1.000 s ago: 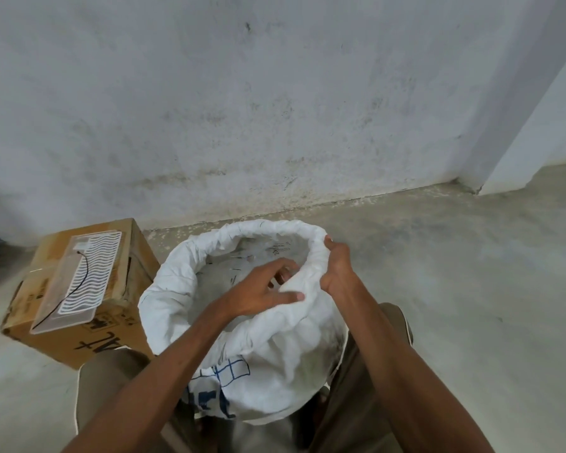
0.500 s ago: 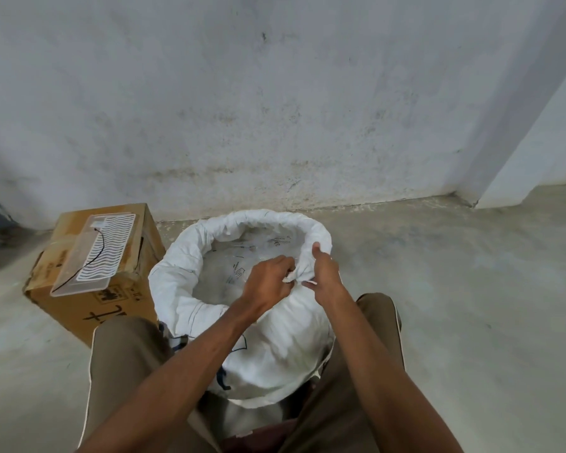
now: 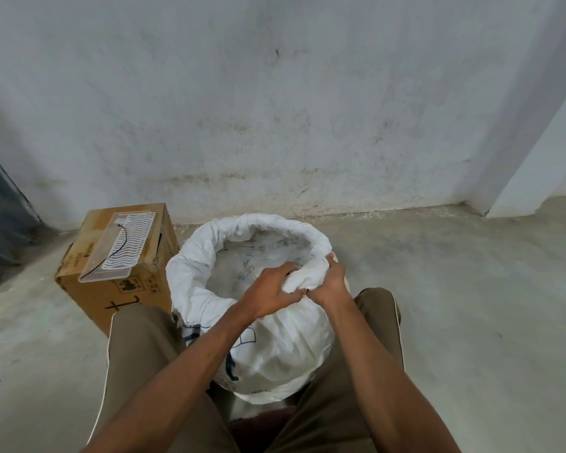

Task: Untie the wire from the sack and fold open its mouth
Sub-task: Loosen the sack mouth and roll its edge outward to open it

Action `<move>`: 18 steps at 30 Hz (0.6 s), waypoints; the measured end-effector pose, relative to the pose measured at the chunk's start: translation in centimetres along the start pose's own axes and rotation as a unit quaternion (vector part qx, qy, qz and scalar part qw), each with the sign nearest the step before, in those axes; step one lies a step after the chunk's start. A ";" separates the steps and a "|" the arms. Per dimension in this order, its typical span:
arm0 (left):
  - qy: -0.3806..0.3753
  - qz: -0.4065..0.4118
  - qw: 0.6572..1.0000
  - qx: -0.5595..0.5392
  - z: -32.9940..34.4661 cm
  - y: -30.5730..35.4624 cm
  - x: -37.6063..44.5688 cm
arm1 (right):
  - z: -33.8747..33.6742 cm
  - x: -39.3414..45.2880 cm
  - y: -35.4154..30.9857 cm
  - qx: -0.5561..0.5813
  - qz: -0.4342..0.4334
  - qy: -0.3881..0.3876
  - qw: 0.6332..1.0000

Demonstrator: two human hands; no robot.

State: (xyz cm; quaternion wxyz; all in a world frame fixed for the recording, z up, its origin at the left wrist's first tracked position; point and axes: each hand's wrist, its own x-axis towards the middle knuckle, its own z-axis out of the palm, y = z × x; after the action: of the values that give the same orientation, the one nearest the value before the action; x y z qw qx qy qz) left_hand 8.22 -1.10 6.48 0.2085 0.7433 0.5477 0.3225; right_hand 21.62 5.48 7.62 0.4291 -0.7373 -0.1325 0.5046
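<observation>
A white woven sack point(image 3: 275, 348) with blue print stands on the floor between my knees. Its mouth is open, and the rim point(image 3: 190, 266) is rolled outward into a thick collar. Clear plastic lining shows inside. My left hand point(image 3: 268, 292) grips the near right part of the rim from the inside. My right hand point(image 3: 330, 282) grips the same bunched cloth from the outside, thumbs close together. A thin black wire point(image 3: 118, 250) lies across a clear plastic piece on the box to the left.
A cardboard box point(image 3: 125, 289) stands against the sack's left side, with a clear plastic tray point(image 3: 121, 246) on top. A grey stained wall point(image 3: 275, 125) runs behind. Bare concrete floor point(image 3: 471, 305) spreads to the right. Dark blue fabric point(image 3: 0, 217) hangs at far left.
Both hands have closed together on the near right rim and bunched the cloth tighter. The view has shifted, so the sack and box sit higher in frame.
</observation>
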 end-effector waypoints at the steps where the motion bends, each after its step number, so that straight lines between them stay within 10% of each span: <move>1: 0.018 0.005 1.000 0.021 0.1 0.0 0.1 | -0.4 0.0 0.0 0.039 0.013 -0.091 0.995; 3: 0.045 0.024 0.995 0.089 0.3 -0.5 0.4 | -1.5 -0.1 -0.3 0.042 0.015 -0.253 0.966; 6: 0.036 0.069 0.972 0.221 0.1 -1.2 1.0 | -4.1 0.6 0.4 -0.090 -0.252 -0.183 0.946; 10: 0.003 0.175 0.926 0.335 0.6 -1.6 2.1 | -6.0 2.8 0.3 -0.311 -0.632 -0.230 0.672; 12: 0.036 0.198 0.918 0.342 0.9 -2.0 2.6 | -6.5 3.3 -1.0 -0.384 -0.670 -0.262 0.579; 18: 0.032 0.123 0.978 0.164 0.7 -3.3 1.2 | -4.9 2.6 -0.7 -0.436 -0.744 -0.167 0.478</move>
State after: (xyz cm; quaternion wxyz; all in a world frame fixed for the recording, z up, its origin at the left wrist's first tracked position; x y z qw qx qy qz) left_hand 6.71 1.10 4.11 0.0248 0.8182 0.5042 0.2750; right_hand 27.18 5.11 7.10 0.2365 -0.3569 -0.9036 -0.0121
